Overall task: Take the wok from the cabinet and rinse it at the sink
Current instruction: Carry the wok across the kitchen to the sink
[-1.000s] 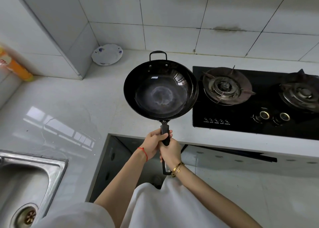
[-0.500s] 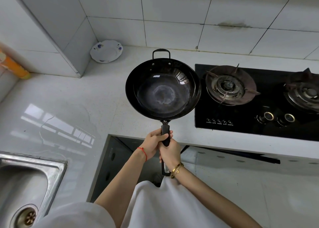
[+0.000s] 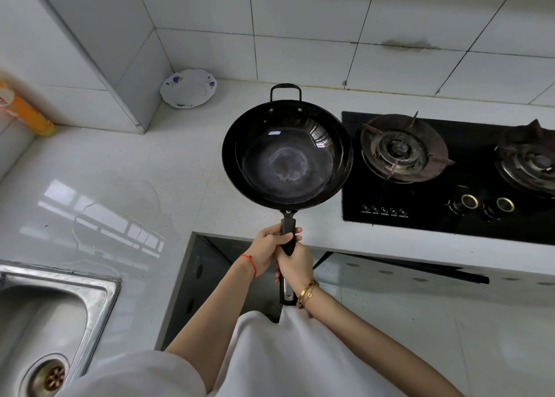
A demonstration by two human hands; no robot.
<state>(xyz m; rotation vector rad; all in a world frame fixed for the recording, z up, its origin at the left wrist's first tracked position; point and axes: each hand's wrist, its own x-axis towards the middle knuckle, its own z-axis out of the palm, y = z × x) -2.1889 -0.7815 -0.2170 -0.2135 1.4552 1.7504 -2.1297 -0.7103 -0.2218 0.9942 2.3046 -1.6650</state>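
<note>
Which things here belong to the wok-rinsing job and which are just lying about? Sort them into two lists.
Part of the job:
wok, gripped by its long handle
left hand
right hand
sink
open cabinet

Lying about:
flowered plate in the corner
gas stove
orange bottle at the left edge

The black wok (image 3: 286,156) is held level above the desk (image 3: 120,186), mouth up, empty, its centre worn grey. The steel sink (image 3: 60,306) lies at lower left.
</note>
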